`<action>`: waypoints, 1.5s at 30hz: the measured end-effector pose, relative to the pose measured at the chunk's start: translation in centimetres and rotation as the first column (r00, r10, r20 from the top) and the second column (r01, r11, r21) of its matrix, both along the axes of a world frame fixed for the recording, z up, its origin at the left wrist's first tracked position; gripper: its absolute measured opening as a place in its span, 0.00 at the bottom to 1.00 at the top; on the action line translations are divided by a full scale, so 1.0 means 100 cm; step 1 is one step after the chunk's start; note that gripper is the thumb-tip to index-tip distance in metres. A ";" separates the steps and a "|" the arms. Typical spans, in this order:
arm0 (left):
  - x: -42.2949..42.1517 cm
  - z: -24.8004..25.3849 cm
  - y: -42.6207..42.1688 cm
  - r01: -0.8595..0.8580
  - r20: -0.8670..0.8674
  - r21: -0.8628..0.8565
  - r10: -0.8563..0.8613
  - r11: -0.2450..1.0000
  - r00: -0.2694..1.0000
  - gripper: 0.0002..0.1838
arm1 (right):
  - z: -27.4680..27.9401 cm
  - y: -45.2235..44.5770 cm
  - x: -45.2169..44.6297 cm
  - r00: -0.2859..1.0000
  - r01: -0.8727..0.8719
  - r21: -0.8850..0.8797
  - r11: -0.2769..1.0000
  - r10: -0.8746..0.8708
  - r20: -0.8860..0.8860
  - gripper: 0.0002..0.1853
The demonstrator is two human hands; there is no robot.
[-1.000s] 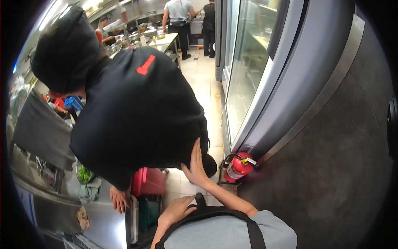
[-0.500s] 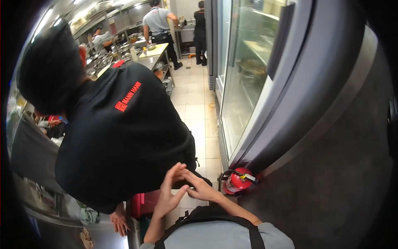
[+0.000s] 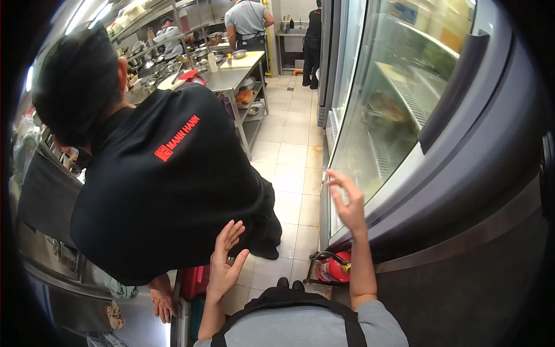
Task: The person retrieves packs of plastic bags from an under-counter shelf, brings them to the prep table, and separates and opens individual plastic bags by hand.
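My left hand (image 3: 224,263) is raised in front of my apron, thumb apart from the fingers, holding nothing. It is nearest to the black-clothed back of a co-worker (image 3: 173,191) who leans over a steel counter at the left. Out to the right, my right hand (image 3: 348,205) is lifted with its fingers loosely bent and apart, also holding nothing. Behind it stands the glass-door fridge (image 3: 370,139); whether my fingertips touch the door, I cannot tell. A red fire extinguisher (image 3: 333,269) sits on the floor below that forearm.
A tiled aisle (image 3: 289,159) runs ahead between the fridge and a steel worktable (image 3: 234,78) with bowls and bottles. Several other people work farther back. The co-worker's hand (image 3: 163,303) rests on the steel counter (image 3: 139,324), beside red and green bins (image 3: 195,282).
My hands, previously together with fingers near touching, have separated. The right one moved up and right toward the fridge; the left stayed low. The view shifted, showing more worktable.
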State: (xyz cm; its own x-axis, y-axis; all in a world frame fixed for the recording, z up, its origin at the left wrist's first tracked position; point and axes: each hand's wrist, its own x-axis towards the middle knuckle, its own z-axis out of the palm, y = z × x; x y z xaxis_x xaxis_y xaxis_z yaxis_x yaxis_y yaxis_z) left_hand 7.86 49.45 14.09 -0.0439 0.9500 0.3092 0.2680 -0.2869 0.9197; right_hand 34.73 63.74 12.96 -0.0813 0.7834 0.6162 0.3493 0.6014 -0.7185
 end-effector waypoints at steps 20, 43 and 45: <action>0.007 -0.078 0.107 0.264 0.104 -0.230 -0.246 0.937 0.964 0.27 | -0.064 0.119 0.055 0.930 0.147 -0.242 0.959 -0.217 -0.296 0.12; -0.015 -0.131 0.327 0.115 0.363 -0.649 0.174 0.752 0.915 0.19 | -0.506 0.312 0.077 0.891 0.309 -0.949 -0.057 0.366 0.268 0.15; -0.021 -0.149 0.329 0.064 0.313 -0.725 0.245 0.686 0.918 0.18 | -0.516 0.313 0.068 0.938 0.252 -0.967 -0.042 0.257 0.233 0.13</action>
